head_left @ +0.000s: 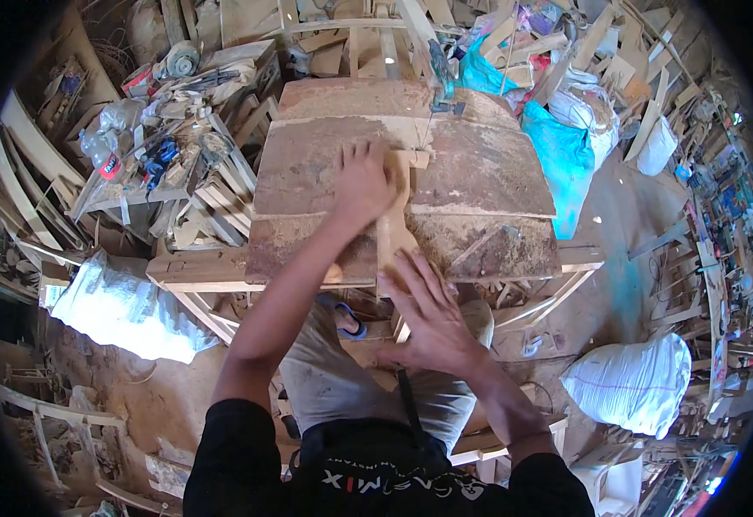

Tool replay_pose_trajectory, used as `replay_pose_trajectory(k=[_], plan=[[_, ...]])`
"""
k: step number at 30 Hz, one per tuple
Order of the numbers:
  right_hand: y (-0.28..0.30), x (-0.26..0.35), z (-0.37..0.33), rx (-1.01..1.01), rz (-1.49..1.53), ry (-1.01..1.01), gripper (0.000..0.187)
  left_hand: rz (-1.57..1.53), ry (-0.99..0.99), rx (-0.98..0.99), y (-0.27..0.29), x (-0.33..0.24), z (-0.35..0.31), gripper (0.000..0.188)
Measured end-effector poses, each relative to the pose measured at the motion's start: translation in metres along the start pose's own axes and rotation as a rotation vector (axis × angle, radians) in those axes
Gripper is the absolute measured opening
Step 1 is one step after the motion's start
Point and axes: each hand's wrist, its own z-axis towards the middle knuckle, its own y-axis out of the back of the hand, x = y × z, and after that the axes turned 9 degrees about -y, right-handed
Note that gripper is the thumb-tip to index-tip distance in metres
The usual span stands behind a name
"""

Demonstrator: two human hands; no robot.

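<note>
My left hand and right hand lay on the wooden piece, fingers spread. I judged this steadied it flat against the table.

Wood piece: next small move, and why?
Probably a slight forward nudge of the wood piece with the right hand, the left hand steadying it. The right hand rests on its near end, the left lies at its left edge near the far end, and a metal fitting stands just beyond that end.
</note>
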Motion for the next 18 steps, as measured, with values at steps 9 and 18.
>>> replay_pose_trajectory(k=[9,18], plan=[[-0.038,-0.002,0.04,-0.192,-0.058,-0.09,0.085,-0.026,0.079,-0.011,-0.063,0.047,0.089,0.059],[-0.026,-0.011,0.049,-0.205,-0.116,-0.167,0.082,0.005,0.136,0.047,-0.077,0.048,0.103,0.064]])
